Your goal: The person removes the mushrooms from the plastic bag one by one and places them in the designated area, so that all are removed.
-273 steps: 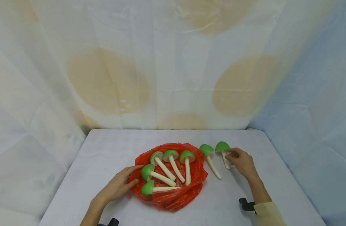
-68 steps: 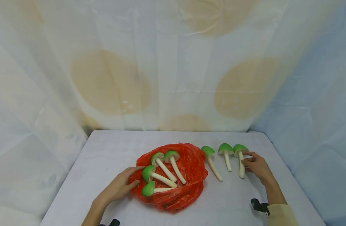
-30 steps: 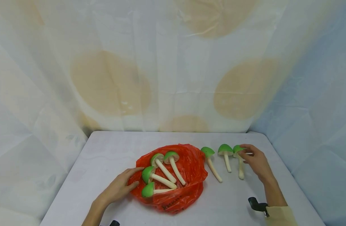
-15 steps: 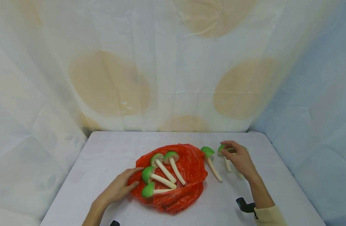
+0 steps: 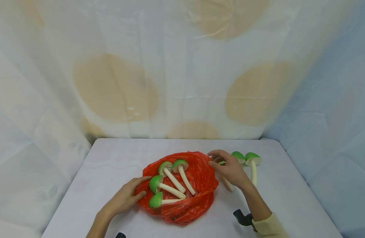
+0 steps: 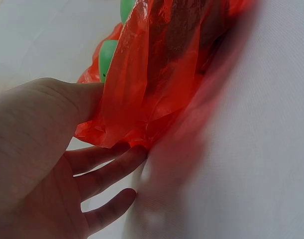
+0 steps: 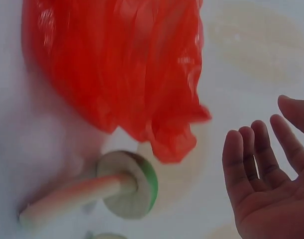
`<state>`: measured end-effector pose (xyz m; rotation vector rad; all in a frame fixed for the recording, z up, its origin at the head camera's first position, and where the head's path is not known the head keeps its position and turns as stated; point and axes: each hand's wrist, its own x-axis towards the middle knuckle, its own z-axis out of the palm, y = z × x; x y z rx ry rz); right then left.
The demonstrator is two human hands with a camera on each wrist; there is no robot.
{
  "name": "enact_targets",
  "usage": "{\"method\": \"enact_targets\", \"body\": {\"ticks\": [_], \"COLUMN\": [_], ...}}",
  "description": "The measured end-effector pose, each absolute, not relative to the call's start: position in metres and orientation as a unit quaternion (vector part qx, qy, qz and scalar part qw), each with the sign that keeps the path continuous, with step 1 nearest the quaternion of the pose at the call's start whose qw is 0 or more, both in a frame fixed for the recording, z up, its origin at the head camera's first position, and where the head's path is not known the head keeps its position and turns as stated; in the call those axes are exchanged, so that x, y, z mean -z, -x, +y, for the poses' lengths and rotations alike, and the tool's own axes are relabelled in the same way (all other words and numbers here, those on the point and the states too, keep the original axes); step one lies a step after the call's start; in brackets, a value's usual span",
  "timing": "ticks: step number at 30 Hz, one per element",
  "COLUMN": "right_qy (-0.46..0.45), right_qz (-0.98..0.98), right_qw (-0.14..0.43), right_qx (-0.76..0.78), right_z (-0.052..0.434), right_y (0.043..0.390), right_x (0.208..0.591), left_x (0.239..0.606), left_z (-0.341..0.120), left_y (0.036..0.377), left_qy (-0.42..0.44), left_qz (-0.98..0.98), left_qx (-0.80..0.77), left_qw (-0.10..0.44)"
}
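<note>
Where it lies crumpled, red plastic bag [image 5: 200, 175], four green-capped mushrooms [image 5: 170, 180] inside.

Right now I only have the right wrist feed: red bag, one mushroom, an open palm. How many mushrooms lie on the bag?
Observer: Head view shows four mushrooms on the red bag.
Operator: Left hand?
Observer: The left hand rests on the bag's left edge, gripping nothing.
Operator: Mushrooms off the bag?
Observer: Three mushrooms lie on the table; the right hand hides most of the one nearest the bag.
</note>
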<state>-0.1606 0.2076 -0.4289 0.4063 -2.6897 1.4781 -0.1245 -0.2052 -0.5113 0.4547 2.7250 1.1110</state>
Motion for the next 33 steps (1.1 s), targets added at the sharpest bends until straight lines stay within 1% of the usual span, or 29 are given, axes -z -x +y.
{"method": "enact_targets", "body": {"ticks": [4, 12, 21, 30, 33], "right_qy": [-0.133, -0.192, -0.24, -0.256, -0.246], "right_qz": [-0.864, -0.862, -0.869, -0.872, -0.867], "right_qw": [-0.003, -0.033, -0.09, -0.153, -0.18], "right_qx": [-0.485, -0.468, -0.423, -0.387, -0.395], "right_z": [0.189, 0.159, 0.134, 0.119, 0.114], "right_y": [0.159, 0.158, 0.157, 0.159, 0.158], "right_x": [0.431, 0.442, 0.45, 0.451, 0.45], "left_x": [0.512, 0.514, 0.513, 0.512, 0.511], "left_z": [-0.206, -0.207, -0.206, -0.204, -0.204], "left_y": [0.124, 0.125, 0.125, 0.125, 0.125], "left_qy": [-0.151, -0.152, -0.15, -0.155, -0.152], "left_qz": [0.911, 0.913, 0.915, 0.916, 0.917], "left_qx": [-0.374, -0.37, -0.365, -0.36, -0.36], "left_qw": [0.083, 0.085, 0.085, 0.082, 0.082]}}
